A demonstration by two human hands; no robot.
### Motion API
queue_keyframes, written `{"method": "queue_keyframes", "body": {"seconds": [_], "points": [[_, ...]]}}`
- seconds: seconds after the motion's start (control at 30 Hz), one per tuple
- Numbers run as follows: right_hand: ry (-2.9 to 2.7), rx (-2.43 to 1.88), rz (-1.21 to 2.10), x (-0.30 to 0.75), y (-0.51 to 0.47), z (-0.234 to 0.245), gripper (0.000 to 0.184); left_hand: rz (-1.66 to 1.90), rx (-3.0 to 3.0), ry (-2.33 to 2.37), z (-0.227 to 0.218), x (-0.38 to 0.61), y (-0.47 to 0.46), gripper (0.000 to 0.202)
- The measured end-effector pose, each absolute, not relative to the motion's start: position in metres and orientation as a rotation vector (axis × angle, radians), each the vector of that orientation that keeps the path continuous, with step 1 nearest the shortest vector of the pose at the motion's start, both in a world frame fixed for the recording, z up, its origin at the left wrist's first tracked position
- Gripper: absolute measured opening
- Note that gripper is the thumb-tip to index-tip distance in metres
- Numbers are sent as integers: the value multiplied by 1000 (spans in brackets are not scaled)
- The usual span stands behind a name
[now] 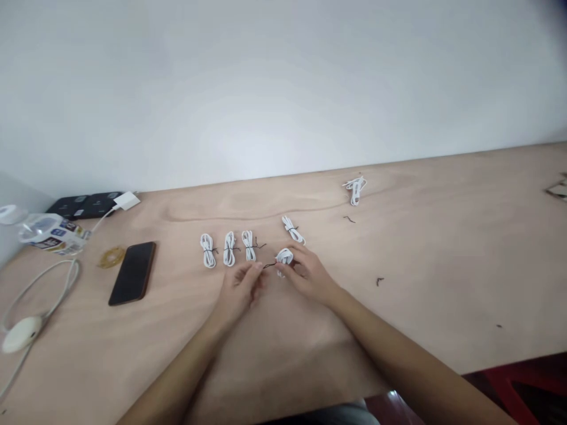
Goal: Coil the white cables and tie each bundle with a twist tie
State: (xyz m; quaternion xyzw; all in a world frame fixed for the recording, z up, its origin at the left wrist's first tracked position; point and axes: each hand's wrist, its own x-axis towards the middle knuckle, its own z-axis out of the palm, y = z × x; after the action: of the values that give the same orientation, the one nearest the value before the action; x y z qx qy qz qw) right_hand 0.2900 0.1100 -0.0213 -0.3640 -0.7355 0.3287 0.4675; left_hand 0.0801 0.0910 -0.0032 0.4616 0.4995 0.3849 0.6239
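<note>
Between the thumb and fingers of my right hand (pixel 305 273) is a coiled white cable (pixel 284 256). A thin black twist tie (pixel 269 265) runs from that coil to my left hand (pixel 243 280), whose thumb and forefinger pinch its end. Just beyond my hands lie several white cable bundles, each bound with a black tie: one bundle (pixel 208 251) at the left, a second bundle (pixel 229 248), a third bundle (pixel 248 245), and another bundle (pixel 292 229) lying slanted. Farther back rests one more white coil (pixel 355 190).
Loose black ties (pixel 349 219) are scattered on the wooden table (pixel 425 236), including a bent tie (pixel 380 281) at right. At left are a phone (pixel 132 273), yellow rubber bands (pixel 111 257), a plastic bottle (pixel 53 231), a white charger (pixel 126 201), black boxes (pixel 84 205) and a corded white switch (pixel 22 334).
</note>
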Motion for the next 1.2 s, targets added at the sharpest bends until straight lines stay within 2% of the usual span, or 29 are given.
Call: {"method": "queue_keyframes", "body": {"seconds": [0.13, 0.23, 0.33, 0.47, 0.53, 0.63, 0.9, 1.03, 1.2], "points": [[-1694, -954, 983, 289, 109, -22, 20, 990, 1877, 1224, -1, 68, 93, 17], [-1709, -980, 1018, 289, 109, -21, 24, 974, 2054, 1179, 0, 65, 93, 14], [-1776, -977, 958, 290, 108, -21, 25, 988, 1881, 1237, -1, 69, 92, 19], [-1887, -894, 777, 292, 108, -21, 17, 902, 1136, 1225, -2, 76, 95, 27], [-1903, -803, 716, 293, 108, -22, 20, 780, 865, 1148, -2, 78, 97, 30], [-1877, -786, 712, 293, 108, -22, 24, 713, 813, 1121, -2, 77, 98, 32], [-1722, -981, 885, 297, 111, -23, 31, 974, 1919, 1225, 2, 67, 94, 18], [-1687, -996, 1020, 297, 110, -20, 30, 937, 2176, 1170, -2, 62, 95, 17], [-1530, -877, 1389, 297, 110, -10, 32, 871, 2283, 1173, -6, 61, 96, 11]]}}
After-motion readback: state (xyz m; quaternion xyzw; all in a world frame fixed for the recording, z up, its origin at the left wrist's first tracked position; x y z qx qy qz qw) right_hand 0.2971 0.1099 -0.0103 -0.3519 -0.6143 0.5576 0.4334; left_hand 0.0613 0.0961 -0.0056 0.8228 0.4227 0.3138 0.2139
